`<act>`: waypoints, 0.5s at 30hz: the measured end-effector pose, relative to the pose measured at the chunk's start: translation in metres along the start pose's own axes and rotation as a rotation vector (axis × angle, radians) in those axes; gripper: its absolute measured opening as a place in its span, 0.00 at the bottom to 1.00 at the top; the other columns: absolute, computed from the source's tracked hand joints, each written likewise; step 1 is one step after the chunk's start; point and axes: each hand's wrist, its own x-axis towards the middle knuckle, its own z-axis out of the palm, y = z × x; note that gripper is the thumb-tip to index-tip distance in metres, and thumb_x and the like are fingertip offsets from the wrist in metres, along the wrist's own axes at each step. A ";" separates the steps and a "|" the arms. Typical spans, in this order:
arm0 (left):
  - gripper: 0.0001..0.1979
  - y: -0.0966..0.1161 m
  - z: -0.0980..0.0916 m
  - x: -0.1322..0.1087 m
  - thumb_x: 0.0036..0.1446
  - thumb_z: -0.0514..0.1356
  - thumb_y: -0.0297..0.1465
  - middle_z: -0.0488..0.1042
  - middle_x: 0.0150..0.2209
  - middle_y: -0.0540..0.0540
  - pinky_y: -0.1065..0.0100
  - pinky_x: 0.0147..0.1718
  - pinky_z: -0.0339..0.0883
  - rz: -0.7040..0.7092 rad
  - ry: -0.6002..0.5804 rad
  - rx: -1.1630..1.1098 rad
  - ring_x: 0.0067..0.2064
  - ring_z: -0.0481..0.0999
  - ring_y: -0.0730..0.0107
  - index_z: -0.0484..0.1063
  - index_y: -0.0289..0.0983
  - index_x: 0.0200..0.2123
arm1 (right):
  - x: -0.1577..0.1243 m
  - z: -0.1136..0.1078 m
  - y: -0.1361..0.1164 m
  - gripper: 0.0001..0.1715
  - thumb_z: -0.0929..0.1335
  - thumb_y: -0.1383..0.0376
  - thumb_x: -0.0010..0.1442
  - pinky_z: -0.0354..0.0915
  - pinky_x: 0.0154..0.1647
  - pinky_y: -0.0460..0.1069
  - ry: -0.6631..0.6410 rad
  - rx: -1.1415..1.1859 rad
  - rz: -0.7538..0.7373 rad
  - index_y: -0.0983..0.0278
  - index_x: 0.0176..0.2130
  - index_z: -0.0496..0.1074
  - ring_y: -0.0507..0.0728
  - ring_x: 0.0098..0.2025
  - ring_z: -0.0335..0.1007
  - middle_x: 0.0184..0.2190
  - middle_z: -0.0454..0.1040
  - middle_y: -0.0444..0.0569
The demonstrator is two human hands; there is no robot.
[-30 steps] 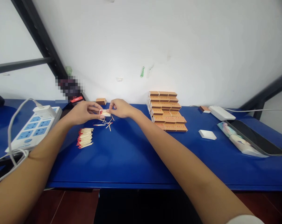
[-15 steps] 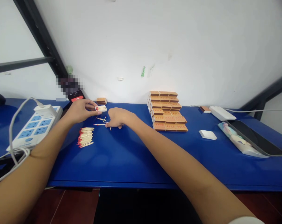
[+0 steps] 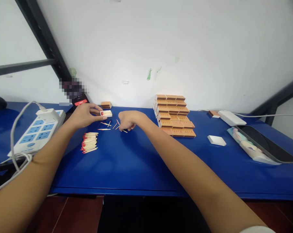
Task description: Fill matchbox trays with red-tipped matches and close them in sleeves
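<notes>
My left hand (image 3: 86, 114) is closed around the edge of a small white matchbox tray (image 3: 108, 115), thumb in front and fingers behind. Several red-tipped matches lie in that tray. Over the table to its right, my right hand (image 3: 128, 120) has its fingers curled down and pressed together at a match (image 3: 125, 131); the fingertips are partly hidden. Loose matches (image 3: 109, 124) lie scattered between the two hands. Nearer me and to the left is a heap of matches (image 3: 89, 142), their red heads mostly facing left.
Closed matchboxes (image 3: 176, 124) are stacked in steps by the wall, with another small matchbox pile (image 3: 106, 105) behind my left hand. A power strip (image 3: 43, 132) stands left. Rightward are an upturned white tray (image 3: 216, 140), a white adapter (image 3: 231, 117) and a phone (image 3: 265, 142).
My right hand has shifted a little to the right, uncovering loose matches beside it. The left hand keeps the tray in nearly the same place.
</notes>
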 end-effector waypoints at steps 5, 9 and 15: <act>0.28 -0.001 0.000 0.001 0.39 0.77 0.50 0.86 0.39 0.43 0.59 0.46 0.76 -0.001 -0.012 -0.011 0.48 0.85 0.48 0.80 0.40 0.39 | -0.004 -0.004 -0.001 0.09 0.73 0.67 0.61 0.69 0.24 0.47 0.035 0.000 0.063 0.73 0.39 0.79 0.54 0.21 0.71 0.20 0.74 0.47; 0.28 -0.001 0.000 0.001 0.38 0.77 0.51 0.86 0.39 0.42 0.59 0.46 0.75 -0.003 -0.015 -0.013 0.47 0.85 0.48 0.80 0.40 0.39 | -0.004 0.000 -0.008 0.07 0.72 0.67 0.62 0.70 0.26 0.47 0.028 0.013 0.087 0.71 0.37 0.79 0.53 0.21 0.71 0.21 0.76 0.47; 0.30 0.002 -0.001 -0.001 0.36 0.77 0.53 0.86 0.38 0.43 0.59 0.45 0.75 -0.010 -0.009 -0.007 0.46 0.85 0.48 0.80 0.40 0.38 | -0.005 0.002 -0.013 0.12 0.74 0.61 0.65 0.71 0.30 0.47 0.049 -0.006 0.107 0.69 0.39 0.80 0.53 0.23 0.73 0.24 0.78 0.47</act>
